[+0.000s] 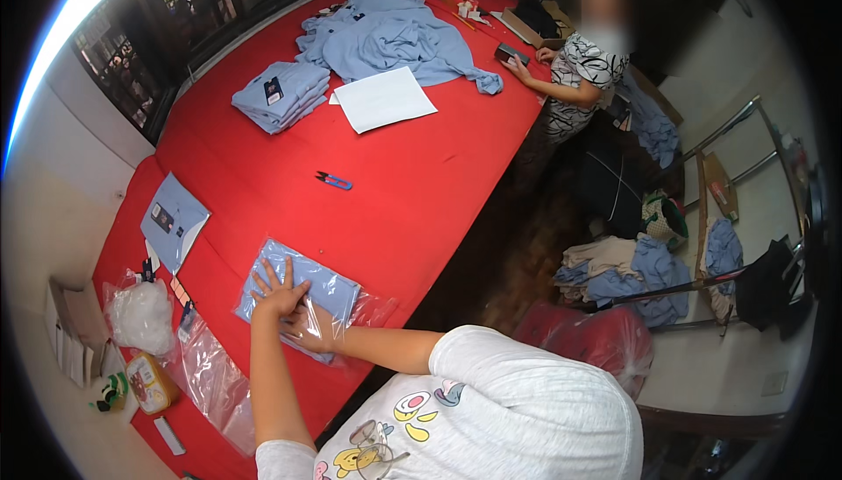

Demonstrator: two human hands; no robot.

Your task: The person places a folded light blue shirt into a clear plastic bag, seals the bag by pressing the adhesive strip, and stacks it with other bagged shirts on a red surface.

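Observation:
A folded light-blue garment lies partly inside a clear plastic bag near the front edge of the red-covered table. My left hand presses flat on the garment, fingers spread. My right hand is under the clear plastic at the bag's mouth, against the garment's near edge; whether it grips the garment is unclear.
A packed garment lies at the left, empty clear bags beside me, small blue snips mid-table. Further back are a folded stack, white paper and loose blue garments. Another person stands at the far right corner.

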